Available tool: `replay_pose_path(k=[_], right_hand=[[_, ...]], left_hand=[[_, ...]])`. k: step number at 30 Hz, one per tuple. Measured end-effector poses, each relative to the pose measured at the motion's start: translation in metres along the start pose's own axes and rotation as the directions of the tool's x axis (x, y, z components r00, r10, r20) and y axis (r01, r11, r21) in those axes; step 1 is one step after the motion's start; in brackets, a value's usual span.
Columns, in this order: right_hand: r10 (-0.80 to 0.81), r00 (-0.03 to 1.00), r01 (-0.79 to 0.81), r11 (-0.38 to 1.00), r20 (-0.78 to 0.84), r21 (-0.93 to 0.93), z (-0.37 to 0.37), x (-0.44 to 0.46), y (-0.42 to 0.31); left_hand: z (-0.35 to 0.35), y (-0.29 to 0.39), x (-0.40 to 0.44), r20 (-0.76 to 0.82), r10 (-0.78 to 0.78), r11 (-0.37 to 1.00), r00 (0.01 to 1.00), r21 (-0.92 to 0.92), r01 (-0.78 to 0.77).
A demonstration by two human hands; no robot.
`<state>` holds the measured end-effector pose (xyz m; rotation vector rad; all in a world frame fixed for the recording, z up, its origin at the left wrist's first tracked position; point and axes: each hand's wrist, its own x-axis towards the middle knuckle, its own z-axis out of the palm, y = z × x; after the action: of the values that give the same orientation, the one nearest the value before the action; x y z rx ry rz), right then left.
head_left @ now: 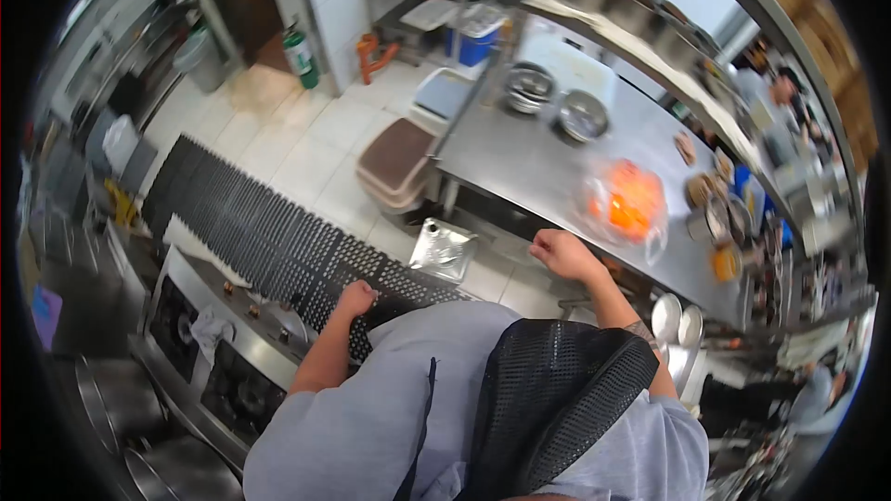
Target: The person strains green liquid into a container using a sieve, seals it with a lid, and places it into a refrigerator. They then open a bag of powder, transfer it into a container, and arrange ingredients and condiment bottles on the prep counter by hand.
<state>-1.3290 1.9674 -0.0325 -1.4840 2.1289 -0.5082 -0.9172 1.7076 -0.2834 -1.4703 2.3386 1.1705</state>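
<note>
My left hand (356, 299) is curled into a loose fist above the black perforated floor mat (269, 223), with nothing visible in it. My right hand (561, 255) is also closed, fingers bent in, near the front edge of the steel table (520, 167), and I see nothing in it. Nearest to it on that table lies a clear plastic bag of orange things (626, 202), whose kind is blurred. Farther back on the steel top are a stack of metal bowls (530, 88) and another metal bowl (584, 116).
A gas stove (218, 343) stands on my left, with large pots (121, 394) beside it. Lidded bins (394, 160) and a shiny square tin (444, 249) stand on the floor ahead. A shelf of pots hangs over the table. Other people (780, 93) are at the right.
</note>
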Motion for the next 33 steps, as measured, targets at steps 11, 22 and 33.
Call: replay_pose_path(k=[11, 22, 33], right_hand=[[-0.286, 0.781, 0.363, 0.931, 0.555, -0.031, 0.149, 0.301, -0.165], [-0.312, 0.528, 0.576, 0.815, 0.79, -0.063, 0.345, 0.569, -0.23], [0.032, 0.766, 0.197, 0.939, 0.642, -0.282, 0.332, 0.788, -0.24]], left_hand=[[-0.173, -0.116, 0.015, -0.062, -0.259, 0.938, 0.964, -0.255, 0.235], [-0.208, -0.297, 0.114, 0.055, -0.416, 0.784, 0.908, -0.483, 0.389], [-0.373, -0.388, 0.185, 0.228, -0.724, 0.255, 0.65, -0.788, 0.561]])
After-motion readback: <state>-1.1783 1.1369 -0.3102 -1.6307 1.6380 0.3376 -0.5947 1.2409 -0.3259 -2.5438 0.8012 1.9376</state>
